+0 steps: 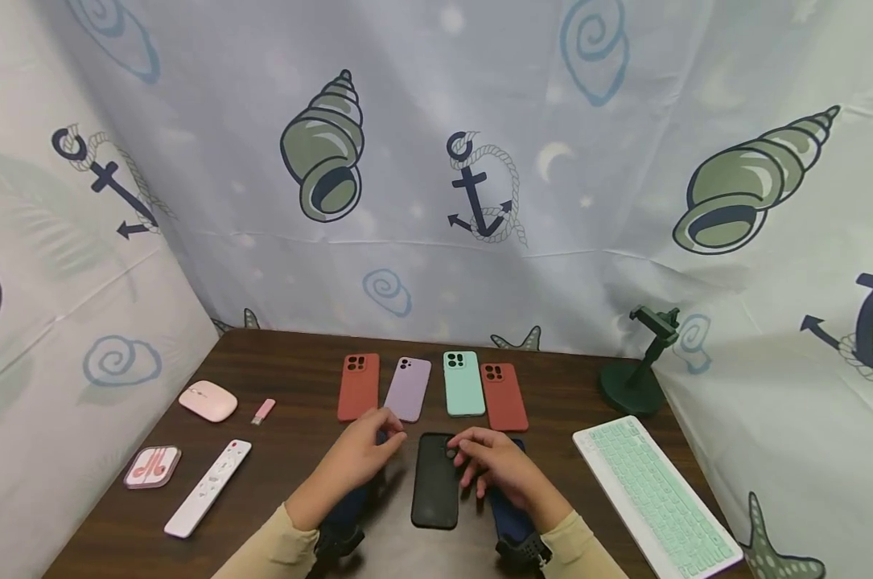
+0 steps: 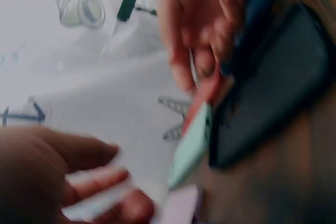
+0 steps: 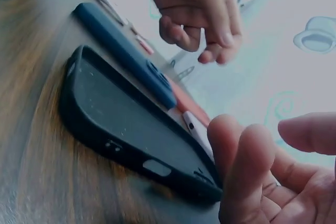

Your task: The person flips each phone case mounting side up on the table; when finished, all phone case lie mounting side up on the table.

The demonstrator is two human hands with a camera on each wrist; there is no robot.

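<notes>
A black phone case [image 1: 436, 486] lies on the dark wooden table between the hands, its hollow inner side facing up in the right wrist view. My left hand [image 1: 367, 450] hovers to its left with loosely bent fingers and nothing in them. On the other side my right hand [image 1: 504, 466] is held over the case's upper right edge, fingers relaxed and holding nothing. Beneath the left hand is a dark blue phone case [image 3: 123, 51], partly covered in the head view. Another blue case [image 1: 508, 519] lies under the right hand and wrist.
Behind the hands are a red case [image 1: 359, 386], a lilac one [image 1: 409, 390], a mint one [image 1: 464, 384] and a second red one [image 1: 504, 398]. Mouse [image 1: 208, 401], USB stick [image 1: 263, 412], earphone box [image 1: 153, 467] and remote [image 1: 207, 488] lie left; keyboard [image 1: 653, 490] and green stand [image 1: 633, 386] right.
</notes>
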